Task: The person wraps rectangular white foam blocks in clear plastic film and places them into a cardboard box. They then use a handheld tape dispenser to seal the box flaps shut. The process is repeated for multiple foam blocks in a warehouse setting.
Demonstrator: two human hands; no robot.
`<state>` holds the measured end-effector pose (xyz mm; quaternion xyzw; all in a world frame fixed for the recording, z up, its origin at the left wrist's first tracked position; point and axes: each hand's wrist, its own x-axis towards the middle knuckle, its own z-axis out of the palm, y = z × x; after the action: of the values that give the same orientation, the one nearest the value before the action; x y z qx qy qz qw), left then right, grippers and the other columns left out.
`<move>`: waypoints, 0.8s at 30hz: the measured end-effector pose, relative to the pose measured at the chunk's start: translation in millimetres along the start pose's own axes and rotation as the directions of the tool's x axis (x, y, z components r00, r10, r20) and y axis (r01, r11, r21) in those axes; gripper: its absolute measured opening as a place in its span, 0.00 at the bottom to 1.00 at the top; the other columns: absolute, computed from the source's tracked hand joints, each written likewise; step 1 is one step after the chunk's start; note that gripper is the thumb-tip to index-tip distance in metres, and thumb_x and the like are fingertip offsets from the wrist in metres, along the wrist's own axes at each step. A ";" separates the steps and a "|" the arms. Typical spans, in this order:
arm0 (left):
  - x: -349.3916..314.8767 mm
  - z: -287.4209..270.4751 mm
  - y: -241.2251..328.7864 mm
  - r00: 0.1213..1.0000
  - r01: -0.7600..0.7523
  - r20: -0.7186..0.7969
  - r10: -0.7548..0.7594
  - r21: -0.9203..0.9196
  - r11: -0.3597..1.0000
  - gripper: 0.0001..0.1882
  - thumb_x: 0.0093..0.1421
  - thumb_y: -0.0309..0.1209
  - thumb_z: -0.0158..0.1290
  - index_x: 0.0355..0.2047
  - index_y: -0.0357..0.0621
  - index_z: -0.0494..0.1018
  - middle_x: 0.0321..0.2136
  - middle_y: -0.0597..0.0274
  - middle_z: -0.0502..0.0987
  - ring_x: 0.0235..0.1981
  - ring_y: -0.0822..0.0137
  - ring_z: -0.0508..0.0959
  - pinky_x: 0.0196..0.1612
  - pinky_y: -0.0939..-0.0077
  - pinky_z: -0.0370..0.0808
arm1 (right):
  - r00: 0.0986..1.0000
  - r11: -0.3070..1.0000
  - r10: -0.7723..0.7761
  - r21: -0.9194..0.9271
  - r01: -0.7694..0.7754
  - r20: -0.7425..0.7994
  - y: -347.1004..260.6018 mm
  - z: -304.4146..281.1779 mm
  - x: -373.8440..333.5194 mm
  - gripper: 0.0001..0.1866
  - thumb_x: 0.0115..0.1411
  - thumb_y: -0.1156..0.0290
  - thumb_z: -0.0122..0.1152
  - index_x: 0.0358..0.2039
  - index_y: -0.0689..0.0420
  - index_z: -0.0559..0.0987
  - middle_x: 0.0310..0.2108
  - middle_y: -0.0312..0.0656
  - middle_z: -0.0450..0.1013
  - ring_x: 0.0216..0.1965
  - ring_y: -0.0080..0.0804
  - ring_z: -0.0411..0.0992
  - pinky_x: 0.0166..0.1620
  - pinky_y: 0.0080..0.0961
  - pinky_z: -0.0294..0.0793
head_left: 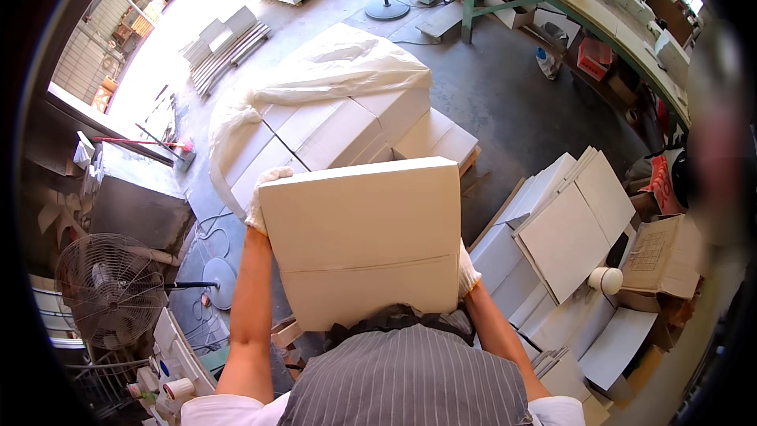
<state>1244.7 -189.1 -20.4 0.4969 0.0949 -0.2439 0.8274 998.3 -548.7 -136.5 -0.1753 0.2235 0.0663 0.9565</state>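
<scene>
A big white cardboard box (363, 229), closed on the side facing up, is held in front of my body, its near edge close to my striped apron (402, 379). My left hand (259, 196), in a white knit glove, grips its far left corner and edge. On the other side, my gloved right hand (467, 270) holds the box's right side lower down; part of that hand is hidden behind it. Beyond the box stands a stack of similar white boxes (323, 130), partly draped with a translucent plastic sheet (339, 63).
A wire-cage fan (113, 290) stands at the left, near cables on the floor. To my right lie more white boxes with flat cardboard sheets (574, 225) and a tape roll (605, 280). A green-framed workbench (615, 31) runs along the far right. Flat stacks (225, 47) sit far left.
</scene>
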 end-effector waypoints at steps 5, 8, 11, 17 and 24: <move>47.0 19.5 10.2 0.855 -0.458 0.115 0.506 0.626 0.631 0.12 0.63 0.32 0.50 0.42 0.37 0.75 0.33 0.59 0.77 0.34 0.67 0.78 0.38 0.72 0.79 | 0.992 0.992 0.120 0.019 -0.121 0.043 -40.4 11.4 62.8 0.24 0.73 0.49 0.43 0.56 0.53 0.73 0.47 0.34 0.76 0.46 0.24 0.74 0.49 0.22 0.75; 88.8 18.7 19.7 0.947 -0.310 0.004 0.321 0.268 0.912 0.09 0.62 0.32 0.51 0.37 0.39 0.75 0.30 0.62 0.76 0.31 0.70 0.77 0.35 0.75 0.77 | 0.994 0.992 0.106 -0.070 -0.104 0.031 -62.3 24.9 103.8 0.24 0.73 0.50 0.42 0.56 0.54 0.73 0.47 0.35 0.76 0.47 0.25 0.74 0.49 0.24 0.76; 138.6 7.2 38.8 1.000 -0.007 0.017 0.008 -0.056 0.998 0.06 0.61 0.32 0.52 0.32 0.43 0.74 0.26 0.66 0.73 0.27 0.73 0.75 0.31 0.77 0.75 | 0.958 0.962 0.255 -0.067 -0.265 -0.129 -85.3 52.3 147.4 0.24 0.73 0.50 0.42 0.55 0.55 0.73 0.48 0.36 0.76 0.46 0.27 0.75 0.47 0.26 0.78; 217.0 3.2 46.0 0.986 0.137 -0.099 -0.134 0.023 0.990 0.06 0.60 0.31 0.52 0.26 0.49 0.71 0.21 0.71 0.70 0.21 0.75 0.71 0.24 0.80 0.69 | 0.924 0.937 0.078 -0.290 -0.197 -0.375 -120.7 105.5 187.4 0.20 0.73 0.54 0.44 0.52 0.55 0.74 0.41 0.36 0.76 0.39 0.27 0.77 0.38 0.26 0.81; 252.6 55.8 55.8 0.968 0.169 -0.147 -0.205 -0.228 0.959 0.15 0.64 0.31 0.45 0.19 0.56 0.63 0.17 0.78 0.64 0.16 0.80 0.65 0.21 0.83 0.65 | 0.870 0.931 0.233 -0.159 -0.329 -0.435 -162.3 94.9 235.6 0.20 0.73 0.55 0.43 0.50 0.57 0.76 0.37 0.39 0.77 0.33 0.28 0.77 0.34 0.27 0.81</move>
<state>1485.7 -294.1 -50.8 0.4128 0.2372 -0.2666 0.8380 1279.9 -653.6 -113.4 -0.2589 0.4325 0.1924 0.8419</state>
